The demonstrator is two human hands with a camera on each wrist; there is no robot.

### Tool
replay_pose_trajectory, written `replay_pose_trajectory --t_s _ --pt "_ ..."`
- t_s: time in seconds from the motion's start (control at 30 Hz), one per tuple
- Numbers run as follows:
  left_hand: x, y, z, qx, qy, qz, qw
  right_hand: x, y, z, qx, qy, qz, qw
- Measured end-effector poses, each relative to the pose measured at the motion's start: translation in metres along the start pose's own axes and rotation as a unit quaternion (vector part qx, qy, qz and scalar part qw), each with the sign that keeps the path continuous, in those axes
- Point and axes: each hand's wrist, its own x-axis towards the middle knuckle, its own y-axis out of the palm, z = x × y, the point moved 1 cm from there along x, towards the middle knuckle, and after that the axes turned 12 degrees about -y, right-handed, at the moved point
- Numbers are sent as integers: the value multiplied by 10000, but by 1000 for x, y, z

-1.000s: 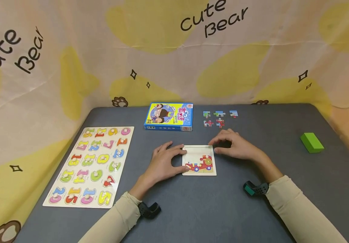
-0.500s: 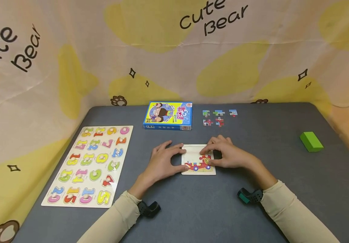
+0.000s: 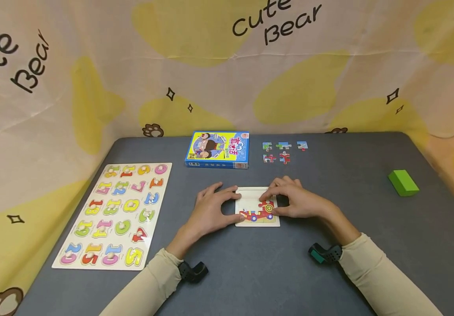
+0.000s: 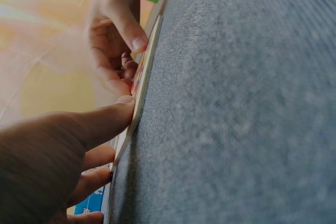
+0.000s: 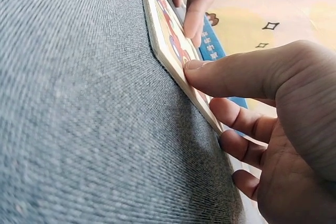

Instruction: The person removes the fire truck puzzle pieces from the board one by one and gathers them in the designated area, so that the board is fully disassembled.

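Square pale wooden puzzle board (image 3: 249, 195) is touched by the spread left hand (image 3: 211, 212); the right hand (image 3: 298, 202) has been shifted inward onto its red vehicle picture (image 3: 265, 213), grip undeterminable.

A white board of bright numbers (image 3: 115, 217) lies at the left of the frame. A blue and yellow box (image 3: 216, 150) is near the middle, and a green block (image 3: 403, 183) at the right. A "Cute Bear" cloth (image 3: 295, 90) fills the top.
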Motion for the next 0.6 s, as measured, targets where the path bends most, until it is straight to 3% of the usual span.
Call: replay_pose_trajectory --t_s 0.17,0.6 --pt "-1 -1 -1 -50 153 -122 9998 0 0 0 32 -16 -12 10000" --pt "-1 0 0 21 14 -4 10000 -1 0 -2 152 1 -84 9998"
